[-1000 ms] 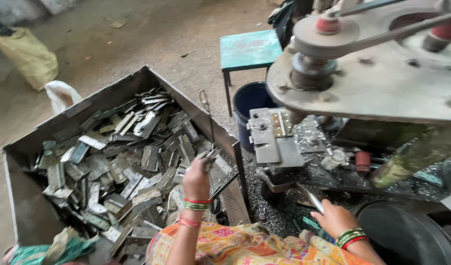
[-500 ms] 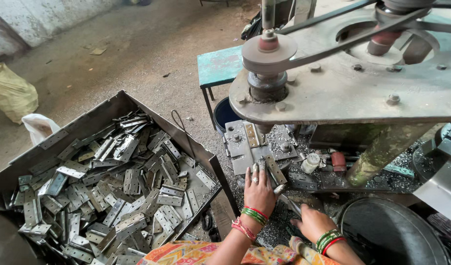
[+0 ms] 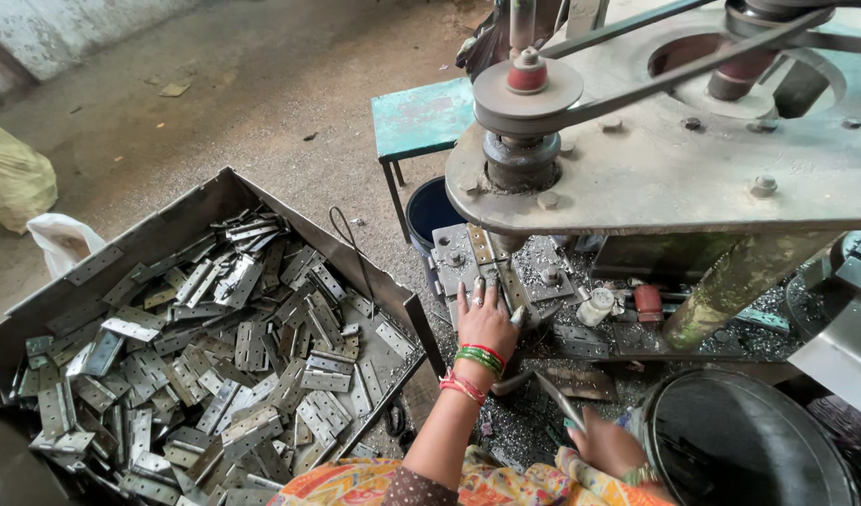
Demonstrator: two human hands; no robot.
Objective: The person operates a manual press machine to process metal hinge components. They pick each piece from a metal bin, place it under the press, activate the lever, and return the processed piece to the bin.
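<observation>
My left hand (image 3: 487, 317) rests on the machine's fixture plate (image 3: 468, 258), under the big pulley head (image 3: 529, 94). Its fingers press a metal hinge plate (image 3: 508, 286) down against the fixture. Green and red bangles sit on that wrist. My right hand (image 3: 607, 442) is lower right, near my lap. It grips a thin flat metal tool (image 3: 554, 397) that points up and left toward the fixture. A large metal tray (image 3: 182, 220) full of several loose grey hinge plates (image 3: 252, 375) lies to the left of my left arm.
Belts run over the grey machine top (image 3: 693, 169). A round dark drum (image 3: 740, 450) stands at lower right. A dark blue bucket (image 3: 430, 211) and a teal stool (image 3: 421, 117) sit behind the fixture. Metal shavings cover the machine bed. Sacks (image 3: 14, 178) lie far left.
My left hand left the hinge tray, crossed right to the machine and now lies on the fixture. My right hand stayed low with the thin tool. The view shifted right.
</observation>
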